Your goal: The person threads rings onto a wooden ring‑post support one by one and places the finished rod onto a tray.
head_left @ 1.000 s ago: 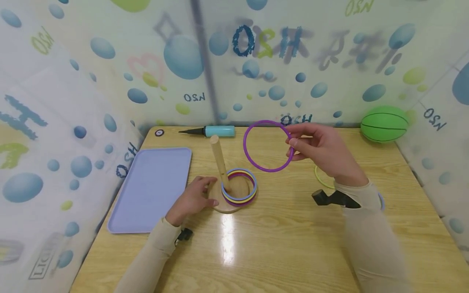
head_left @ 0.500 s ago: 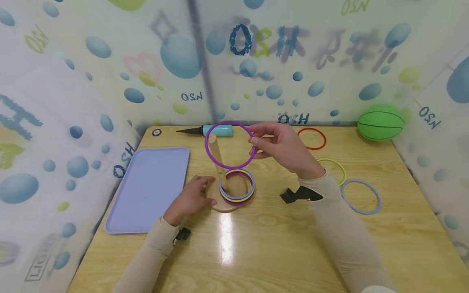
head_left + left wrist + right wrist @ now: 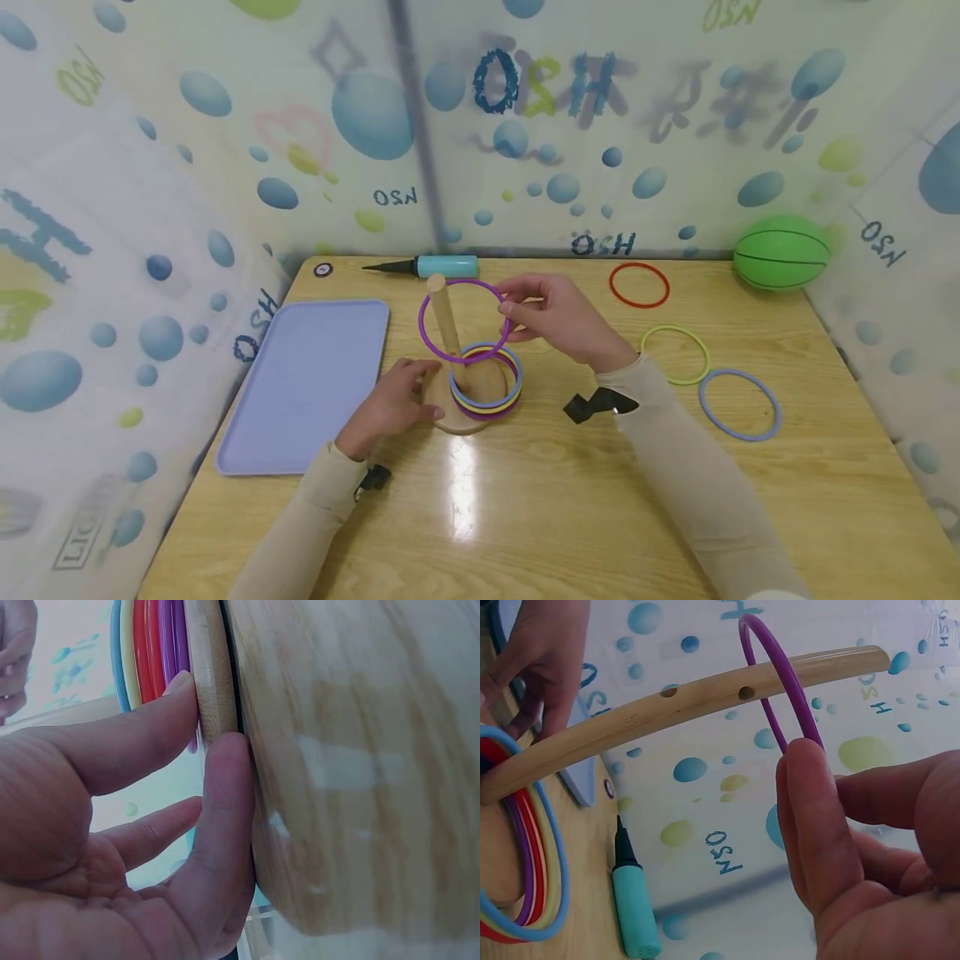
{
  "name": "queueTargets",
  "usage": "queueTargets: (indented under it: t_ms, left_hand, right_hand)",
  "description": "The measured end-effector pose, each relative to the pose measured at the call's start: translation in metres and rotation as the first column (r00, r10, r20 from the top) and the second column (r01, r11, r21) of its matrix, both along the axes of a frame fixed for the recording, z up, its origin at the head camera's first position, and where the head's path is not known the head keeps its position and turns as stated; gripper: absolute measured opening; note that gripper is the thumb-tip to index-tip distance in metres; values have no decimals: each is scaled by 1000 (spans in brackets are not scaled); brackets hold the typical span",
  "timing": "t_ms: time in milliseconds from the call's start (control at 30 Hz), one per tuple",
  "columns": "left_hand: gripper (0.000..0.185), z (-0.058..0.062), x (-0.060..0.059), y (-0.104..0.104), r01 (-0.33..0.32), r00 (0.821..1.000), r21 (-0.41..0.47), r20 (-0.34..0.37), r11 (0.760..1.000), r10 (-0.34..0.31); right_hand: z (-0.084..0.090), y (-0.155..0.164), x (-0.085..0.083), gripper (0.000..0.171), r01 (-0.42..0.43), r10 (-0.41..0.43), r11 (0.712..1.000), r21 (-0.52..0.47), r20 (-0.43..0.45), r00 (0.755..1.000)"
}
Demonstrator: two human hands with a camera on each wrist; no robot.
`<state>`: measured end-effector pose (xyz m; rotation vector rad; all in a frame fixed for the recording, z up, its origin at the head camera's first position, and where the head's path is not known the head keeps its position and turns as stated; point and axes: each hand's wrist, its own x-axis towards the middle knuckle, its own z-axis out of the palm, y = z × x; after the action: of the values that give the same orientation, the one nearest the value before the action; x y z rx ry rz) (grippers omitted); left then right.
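Note:
My right hand [image 3: 558,321] pinches a purple ring [image 3: 422,333] between thumb and fingers. The ring encircles the wooden post [image 3: 444,312]; in the right wrist view, the post [image 3: 697,694] passes through the purple ring [image 3: 791,671] near its upper end. Lower down, a stack of blue, yellow, red and purple rings [image 3: 517,392] lies round the foot of the post on the round wooden base [image 3: 459,425]. My left hand [image 3: 390,408] holds the left edge of that base, with thumb and fingers [image 3: 229,772] curved at its rim.
A lilac tray [image 3: 307,392] lies left of the stand. Behind stands a turquoise hand pump [image 3: 446,267] on its side. To the right lie a red ring [image 3: 615,292], a yellow-green ring [image 3: 707,354] and a blue ring [image 3: 778,412]; a green ball [image 3: 782,254] sits at the back.
My right hand has carried the purple ring left to the post, then lowered it so that it now goes round the post. The left hand stays at the base.

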<state>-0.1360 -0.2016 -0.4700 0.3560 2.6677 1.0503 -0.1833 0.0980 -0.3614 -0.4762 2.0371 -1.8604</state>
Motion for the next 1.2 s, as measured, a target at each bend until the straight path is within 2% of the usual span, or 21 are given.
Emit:
queueTargets:
  t_ms: [567, 767, 933, 1200]
  left_hand:
    - [80, 0, 0, 3, -23, 1000, -25, 18, 999, 23]
    - [79, 0, 0, 2, -3, 1000, -22, -7, 1000, 2]
    - [78, -1, -1, 2, 0, 1000, -20, -11, 1000, 0]
    - [79, 0, 1, 3, -13, 1000, -22, 22, 1000, 14]
  right_hand:
    - [-61, 5, -4, 32, -15, 2, 995, 104, 124, 992]
    - [-78, 8, -4, 34, -12, -7, 990, 140, 136, 991]
    - [-86, 11, -3, 30, -16, -3, 989, 145, 126, 992]
    - [-95, 10, -2, 28, 11, -35, 982, 191, 125, 992]
